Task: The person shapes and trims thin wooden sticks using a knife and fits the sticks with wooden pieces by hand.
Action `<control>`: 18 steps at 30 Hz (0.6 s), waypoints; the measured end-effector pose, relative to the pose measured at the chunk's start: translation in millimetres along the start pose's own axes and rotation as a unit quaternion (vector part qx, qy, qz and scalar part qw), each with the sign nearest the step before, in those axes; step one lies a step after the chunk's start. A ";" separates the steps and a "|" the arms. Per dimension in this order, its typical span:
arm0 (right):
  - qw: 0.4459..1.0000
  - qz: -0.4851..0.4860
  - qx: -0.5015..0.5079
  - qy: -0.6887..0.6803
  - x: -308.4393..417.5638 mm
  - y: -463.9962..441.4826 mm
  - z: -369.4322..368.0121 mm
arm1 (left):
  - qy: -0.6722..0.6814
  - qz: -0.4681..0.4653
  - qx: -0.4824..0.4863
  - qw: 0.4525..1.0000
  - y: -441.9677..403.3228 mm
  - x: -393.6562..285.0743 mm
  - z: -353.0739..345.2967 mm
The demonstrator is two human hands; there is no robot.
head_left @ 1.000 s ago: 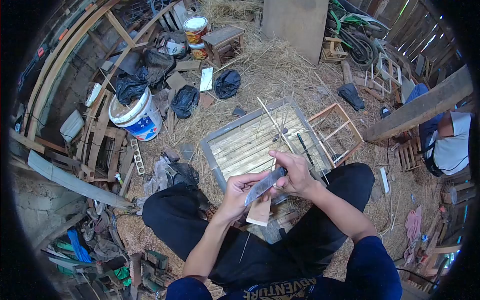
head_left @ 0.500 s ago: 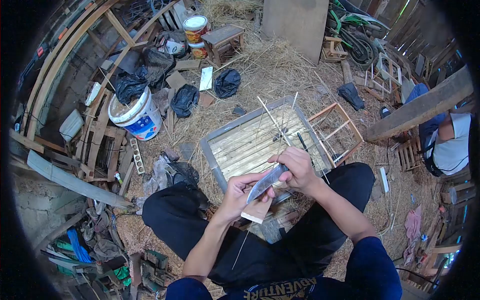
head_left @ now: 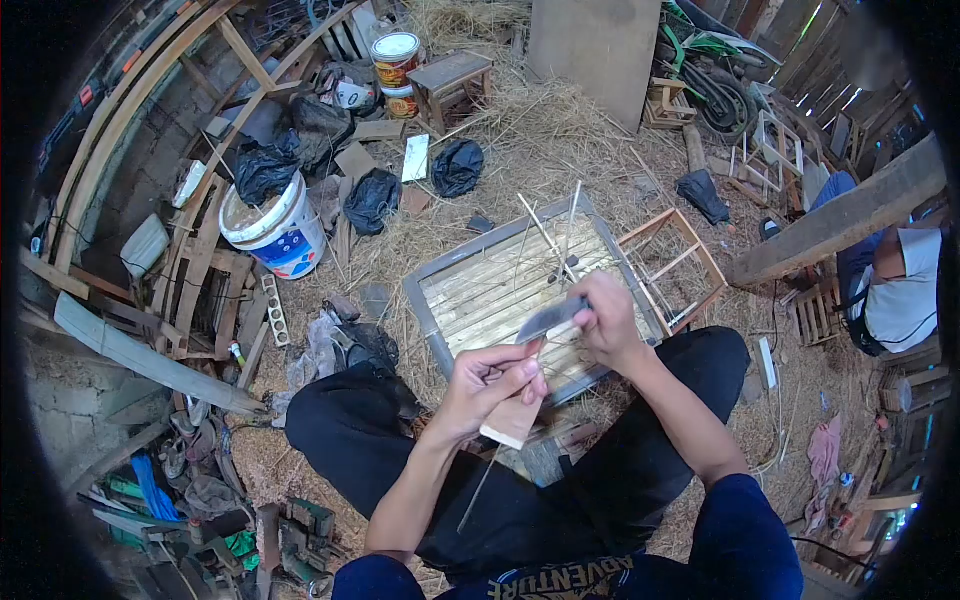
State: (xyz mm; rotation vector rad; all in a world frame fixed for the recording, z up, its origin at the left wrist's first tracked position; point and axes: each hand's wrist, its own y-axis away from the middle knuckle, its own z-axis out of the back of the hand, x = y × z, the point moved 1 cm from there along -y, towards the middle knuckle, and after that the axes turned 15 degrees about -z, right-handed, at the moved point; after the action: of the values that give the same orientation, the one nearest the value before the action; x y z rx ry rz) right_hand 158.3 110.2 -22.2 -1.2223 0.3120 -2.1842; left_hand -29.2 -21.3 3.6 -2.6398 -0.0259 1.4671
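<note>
My right hand [head_left: 608, 318] is closed round the handle of a knife [head_left: 550, 319], whose broad blade points left, just above my left hand. My left hand [head_left: 492, 388] has its fingers wrapped round a small flat wooden block [head_left: 512, 422], with the thumb across it. A thin strip [head_left: 478, 492] sticks out below the block over my lap; whether my fingers grip it too is hidden. Beyond my hands a grey-framed slatted board [head_left: 480, 300] lies on the ground, with several thin sticks [head_left: 540, 228] on and above it.
A small wooden frame [head_left: 690, 255] stands against the board's right side. To the left is a white bucket [head_left: 275, 235]; black plastic bags [head_left: 372, 200] lie beyond. A stool [head_left: 450, 75] and a motorcycle [head_left: 720, 85] stand farther back. Another person [head_left: 900, 290] sits at right behind a wooden beam [head_left: 840, 215].
My right hand with the knife has moved up and slightly right, away from the block. My left thumb now shows across the block, while the left hand stays nearly in place.
</note>
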 end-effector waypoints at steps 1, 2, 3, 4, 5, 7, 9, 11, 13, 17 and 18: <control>0.999 -0.025 -0.021 0.004 -4.6 -1.7 0.8 | 0.010 0.003 -0.005 1.000 1.2 -0.9 -2.8; 0.998 -0.050 -0.042 0.007 -8.1 -3.5 2.8 | 0.013 0.000 0.000 1.000 2.3 -0.1 -4.7; 0.998 -0.054 -0.043 0.004 -10.3 -5.3 6.3 | 0.016 -0.002 0.006 1.000 3.5 1.0 -6.7; 0.997 -0.057 -0.044 0.002 -12.7 -7.1 10.4 | 0.019 -0.005 0.011 1.000 3.9 1.8 -8.1; 0.997 -0.059 -0.045 -0.002 -14.4 -8.4 13.3 | 0.011 0.000 0.008 1.000 3.5 2.4 -7.6; 0.998 -0.056 -0.035 0.000 -15.1 -7.4 12.0 | -0.007 0.013 0.000 1.000 3.5 3.5 -4.7; 0.998 -0.062 -0.025 0.001 -13.7 -4.1 11.5 | 0.002 0.004 -0.004 1.000 5.2 4.2 -4.8; 0.998 -0.061 -0.029 0.000 -13.3 -3.0 10.5 | 0.008 0.000 -0.007 1.000 5.5 5.6 -6.3; 0.998 -0.053 -0.031 0.000 -13.1 -2.6 9.0 | 0.005 -0.002 -0.013 1.000 5.4 4.9 -7.2; 0.999 -0.042 -0.013 0.007 -9.0 -1.7 10.7 | -0.016 -0.014 -0.014 1.000 5.9 8.9 -4.7; 0.999 -0.043 -0.002 0.010 -6.8 -1.0 11.1 | -0.019 -0.013 -0.017 1.000 5.6 8.6 -4.5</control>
State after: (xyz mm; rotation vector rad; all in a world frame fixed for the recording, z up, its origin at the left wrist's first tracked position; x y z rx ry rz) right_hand 169.8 116.1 -20.4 -1.2389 0.2771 -2.2714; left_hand -21.1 -26.7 -2.0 -2.6288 -0.0886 1.5210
